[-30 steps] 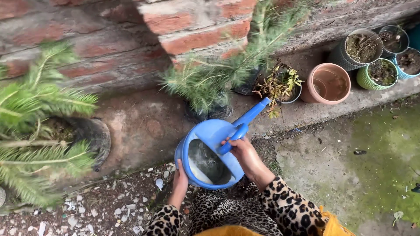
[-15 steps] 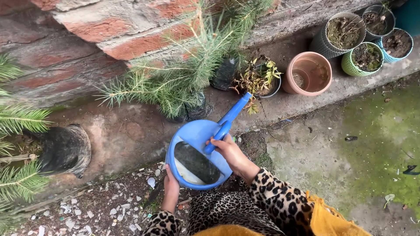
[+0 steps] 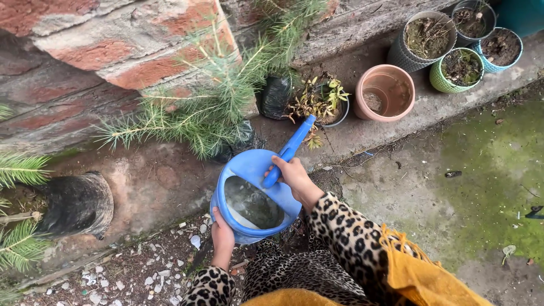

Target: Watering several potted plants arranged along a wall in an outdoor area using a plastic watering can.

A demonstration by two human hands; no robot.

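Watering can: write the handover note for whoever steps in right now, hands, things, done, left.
Left hand supports the blue watering can from below at its near rim. Right hand grips its handle. Can is held level, water inside, spout toward the small yellow-leaved pot plant on the ledge. Pine seedling in a black bag stands left of it. No water is pouring now. Terracotta pot holds only soil.

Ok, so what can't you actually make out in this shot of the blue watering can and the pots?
Head view only:
- Watering can: its underside and the palm of the left hand beneath it are hidden by the can.
- Right hand: fingertips hidden, wrapped around the handle.
- Water depth: murky, cannot tell.
- Black pot: plant cut off by the left edge.
- Teal container: cut off at the top right corner.
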